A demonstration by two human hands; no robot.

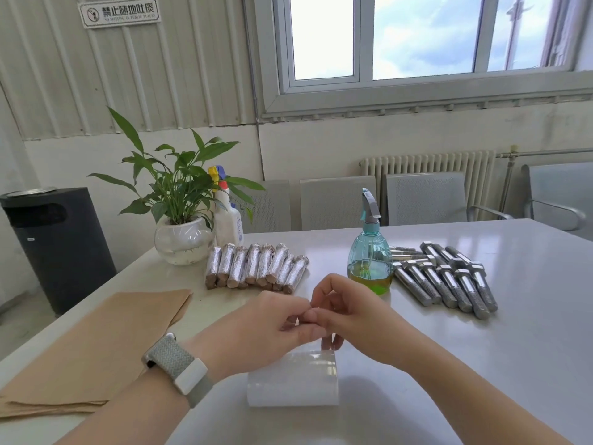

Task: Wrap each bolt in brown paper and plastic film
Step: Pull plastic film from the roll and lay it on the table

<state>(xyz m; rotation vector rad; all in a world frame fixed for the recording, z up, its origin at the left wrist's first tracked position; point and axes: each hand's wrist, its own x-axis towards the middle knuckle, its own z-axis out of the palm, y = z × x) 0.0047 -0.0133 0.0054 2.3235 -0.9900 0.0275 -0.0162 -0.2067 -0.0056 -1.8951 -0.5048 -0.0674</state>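
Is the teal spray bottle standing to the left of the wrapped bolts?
No, the teal plastic spray bottle stands right of the row of film-wrapped bolts, between them and the bare steel bolts.

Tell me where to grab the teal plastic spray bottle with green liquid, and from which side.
Probably grip the teal plastic spray bottle at its narrow neck below the trigger, from the near left side: it stands upright, and bare steel bolts crowd its right.
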